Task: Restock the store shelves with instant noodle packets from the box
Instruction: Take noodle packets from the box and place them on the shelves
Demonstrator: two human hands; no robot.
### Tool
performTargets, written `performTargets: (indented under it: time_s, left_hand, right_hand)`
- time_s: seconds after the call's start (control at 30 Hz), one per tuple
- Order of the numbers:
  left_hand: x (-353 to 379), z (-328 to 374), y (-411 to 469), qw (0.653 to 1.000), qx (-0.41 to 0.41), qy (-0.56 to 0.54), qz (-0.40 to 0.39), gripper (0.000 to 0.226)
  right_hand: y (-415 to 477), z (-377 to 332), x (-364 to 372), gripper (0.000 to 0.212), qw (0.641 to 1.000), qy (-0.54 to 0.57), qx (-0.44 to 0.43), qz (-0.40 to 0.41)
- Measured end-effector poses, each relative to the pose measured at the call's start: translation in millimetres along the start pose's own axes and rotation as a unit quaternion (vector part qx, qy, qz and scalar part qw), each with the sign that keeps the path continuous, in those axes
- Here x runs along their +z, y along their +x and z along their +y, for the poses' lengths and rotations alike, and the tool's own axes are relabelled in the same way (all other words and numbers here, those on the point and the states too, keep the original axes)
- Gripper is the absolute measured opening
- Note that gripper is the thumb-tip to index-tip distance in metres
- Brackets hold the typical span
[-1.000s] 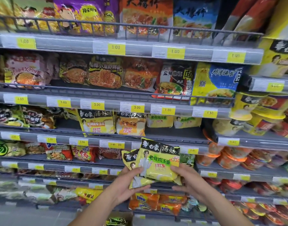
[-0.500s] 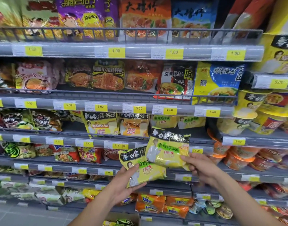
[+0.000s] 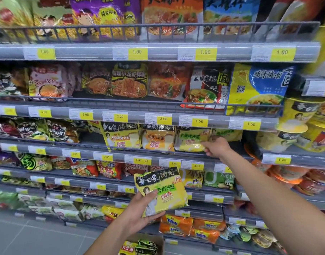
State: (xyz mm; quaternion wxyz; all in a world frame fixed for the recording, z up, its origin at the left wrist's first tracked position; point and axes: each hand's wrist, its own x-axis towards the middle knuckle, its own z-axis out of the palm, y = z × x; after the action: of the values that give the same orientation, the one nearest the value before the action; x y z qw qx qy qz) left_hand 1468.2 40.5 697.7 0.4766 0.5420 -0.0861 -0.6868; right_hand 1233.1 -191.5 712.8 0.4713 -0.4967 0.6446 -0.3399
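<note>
A person's right hand [image 3: 216, 147] reaches to a grey metal store shelf [image 3: 88, 152], where its fingers [image 3: 205, 144] appear to pinch the lower right corner of a yellow plastic noodle packet [image 3: 190, 142] standing beside an orange-and-white packet [image 3: 158, 139]. The left hand [image 3: 139, 212] grips a second yellow noodle packet [image 3: 163, 190], tilted, lower down. An open brown cardboard box [image 3: 159, 240] of packets sits at the bottom edge.

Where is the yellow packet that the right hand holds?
Head view, right of centre: the yellow packet stands on the shelf under the left 1.50 tag, right of an orange packet, its corner gripped by the right hand.
</note>
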Motion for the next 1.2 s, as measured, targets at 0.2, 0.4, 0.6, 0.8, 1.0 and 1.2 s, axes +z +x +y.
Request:
performTargets:
  time_s: [0.2,0.4,0.6,0.8,1.0,1.2]
  left_hand:
    - [-4.2,-1.2,0.8,1.0,0.009,0.022,0.004,0.029]
    - [1.7,-0.5,10.3,0.999,0.011,0.036,-0.012,0.027]
    - [31.0,3.8,29.7,0.998,0.026,0.036,-0.045,0.02]
    - [65.0,16.7,55.3,0.991,0.065,0.075,-0.095,0.02]
    - [90.1,31.0,88.4,0.965,0.196,0.152,-0.082,0.052]
    - [104.4,45.1,109.2,0.858,0.369,0.357,-0.019,0.052]
  right_hand:
    - [21.1,5.7,14.1,0.022,0.999,0.006,0.039,0.012]
    - [0.8,15.8,0.2,0.029,0.999,0.048,-0.003,0.02]
    - [-77.4,50.1,-6.3,0.03,0.987,-0.109,-0.055,-0.103]
    - [-91.9,83.0,-14.9,0.032,0.964,0.024,0.023,-0.264]
    - [-68.2,67.3,-19.5,0.028,0.98,0.116,0.03,-0.157]
    - [-40.6,39.6,-15.6,0.018,0.994,0.093,0.018,-0.052]
